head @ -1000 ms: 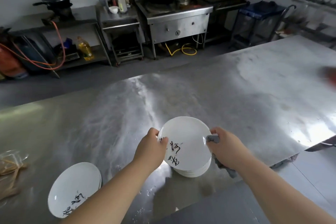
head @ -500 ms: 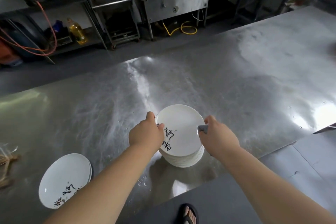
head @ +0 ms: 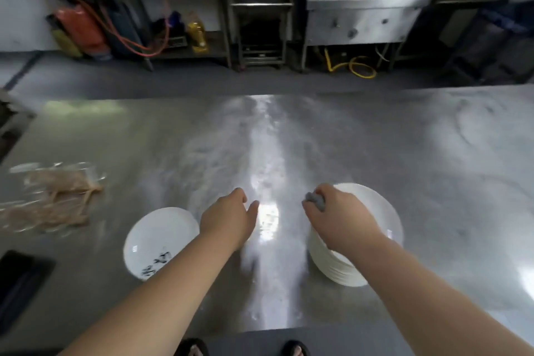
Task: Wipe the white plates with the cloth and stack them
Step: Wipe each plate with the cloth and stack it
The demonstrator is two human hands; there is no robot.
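A stack of white plates (head: 372, 211) stands on the steel table (head: 375, 153) at the near right. My right hand (head: 338, 217) hovers over the stack's left side, shut on a small grey cloth (head: 315, 200). My left hand (head: 231, 217) is above bare table between the two plate groups, fingers apart and holding nothing. To its left lies a white plate with black writing (head: 157, 237), and I cannot tell how many plates lie under it. My left forearm covers part of its right rim.
A clear bag of brown sticks (head: 55, 199) lies at the table's left. A dark flat object (head: 20, 283) sits at the near left edge. Beyond the table are steel kitchen counters (head: 361, 17), a red gas cylinder (head: 83, 29) with an orange hose, and my sandalled feet (head: 242, 348) below.
The plate I held with both hands now lies on the right stack. My left hand has let go and moved left. The view has swung left and down.
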